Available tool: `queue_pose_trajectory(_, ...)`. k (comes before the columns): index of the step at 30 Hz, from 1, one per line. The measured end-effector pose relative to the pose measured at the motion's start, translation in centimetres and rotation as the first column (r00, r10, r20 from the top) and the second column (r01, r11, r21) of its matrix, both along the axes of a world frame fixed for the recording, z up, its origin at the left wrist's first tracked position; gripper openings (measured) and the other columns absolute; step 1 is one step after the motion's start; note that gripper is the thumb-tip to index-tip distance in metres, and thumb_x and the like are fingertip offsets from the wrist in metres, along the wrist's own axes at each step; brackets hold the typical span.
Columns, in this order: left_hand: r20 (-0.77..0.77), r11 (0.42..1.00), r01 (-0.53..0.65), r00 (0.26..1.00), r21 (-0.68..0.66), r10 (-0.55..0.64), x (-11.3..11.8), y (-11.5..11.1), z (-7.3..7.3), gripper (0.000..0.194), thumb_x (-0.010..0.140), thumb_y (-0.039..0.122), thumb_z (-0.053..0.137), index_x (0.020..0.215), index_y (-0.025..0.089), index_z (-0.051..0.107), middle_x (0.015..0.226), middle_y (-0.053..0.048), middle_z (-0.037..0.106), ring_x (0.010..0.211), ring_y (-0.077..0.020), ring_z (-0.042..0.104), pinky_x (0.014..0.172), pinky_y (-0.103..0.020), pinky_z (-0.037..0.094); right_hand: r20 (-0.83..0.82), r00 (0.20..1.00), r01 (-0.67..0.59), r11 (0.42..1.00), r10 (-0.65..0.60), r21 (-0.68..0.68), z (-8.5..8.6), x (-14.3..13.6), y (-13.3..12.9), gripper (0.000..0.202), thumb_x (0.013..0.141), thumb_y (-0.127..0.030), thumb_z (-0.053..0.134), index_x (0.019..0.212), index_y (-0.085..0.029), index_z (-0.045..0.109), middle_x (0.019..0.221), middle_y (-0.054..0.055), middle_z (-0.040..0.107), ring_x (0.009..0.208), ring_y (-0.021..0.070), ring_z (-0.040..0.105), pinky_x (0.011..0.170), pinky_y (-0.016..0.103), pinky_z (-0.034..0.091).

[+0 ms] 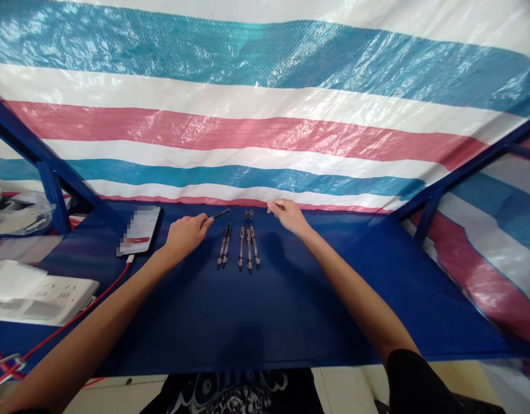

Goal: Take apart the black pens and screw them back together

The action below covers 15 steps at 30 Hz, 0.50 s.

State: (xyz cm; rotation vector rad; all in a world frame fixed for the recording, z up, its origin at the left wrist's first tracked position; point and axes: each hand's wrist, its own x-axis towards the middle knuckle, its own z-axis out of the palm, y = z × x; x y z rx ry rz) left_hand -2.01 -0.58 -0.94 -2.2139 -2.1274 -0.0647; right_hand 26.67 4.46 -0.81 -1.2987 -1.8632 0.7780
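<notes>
My left hand [188, 234] is closed on a dark, slim pen part [221, 213] that points up and to the right. To the right, above the table's back edge, my right hand [285, 214] has its fingers pinched together; a small dark item seems to be between them, too small to name. Between and below my hands, two pens [224, 246] lie side by side on the blue table [265, 322]. Three clear pen barrels with grey parts [249, 247] lie just right of them. Two small grey pieces [249, 214] stand behind these barrels.
A phone [139, 231] with a red cable [105, 296] lies at the left. Nearer the left edge are a white power strip [62, 296] and plastic bags [21, 215]. Striped sheeting [248, 132] hangs behind the table, with blue frame bars [459, 175] at both sides.
</notes>
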Motion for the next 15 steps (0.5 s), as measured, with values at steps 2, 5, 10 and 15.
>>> queue_pose_trajectory(2,0.019,0.998,-0.038,0.999,-0.045,0.039,0.8,-0.2,-0.1,0.048,0.095,0.051,0.028,0.096,0.022,0.066,0.088,-0.009,0.07,0.084,-0.0275,0.065,0.064,-0.029,0.04,0.018,0.978,0.195,0.949,-0.205,0.247,-0.7,-1.2,0.7,0.028,0.086,-0.039,0.052,0.071,-0.017,0.061,0.071,0.004,0.053,0.073,0.0182,0.051,0.073,0.032,0.043)
queue_pose_trajectory(5,0.058,0.991,-0.108,0.992,-0.074,0.112,1.1,-0.8,-0.5,0.048,0.094,0.051,0.029,0.089,0.022,0.067,0.087,-0.01,0.07,0.087,-0.0289,0.065,0.066,-0.03,0.041,-0.019,0.965,0.254,0.92,-0.26,0.298,-2.5,-2.3,1.6,0.024,0.085,-0.037,0.053,0.076,-0.017,0.063,0.07,0.004,0.056,0.069,0.018,0.051,0.071,0.032,0.043)
queue_pose_trajectory(10,0.094,0.985,-0.132,0.985,-0.111,0.142,1.0,-1.7,-1.0,0.047,0.092,0.051,0.03,0.089,0.023,0.068,0.089,-0.01,0.07,0.087,-0.0294,0.064,0.068,-0.032,0.043,-0.05,0.974,0.227,0.921,-0.222,0.317,-6.1,-2.9,2.1,0.014,0.082,-0.028,0.057,0.082,-0.017,0.066,0.076,0.005,0.065,0.072,0.0191,0.058,0.075,0.033,0.046)
queue_pose_trajectory(15,0.073,0.99,-0.1,0.992,-0.096,0.107,1.5,-2.6,-1.5,0.047,0.092,0.05,0.03,0.091,0.023,0.068,0.089,-0.01,0.07,0.086,-0.0296,0.065,0.066,-0.032,0.042,-0.064,0.98,0.196,0.939,-0.186,0.281,-7.7,-3.2,2.2,0.017,0.079,-0.021,0.059,0.092,-0.016,0.068,0.087,0.007,0.07,0.075,0.0191,0.063,0.079,0.033,0.049)
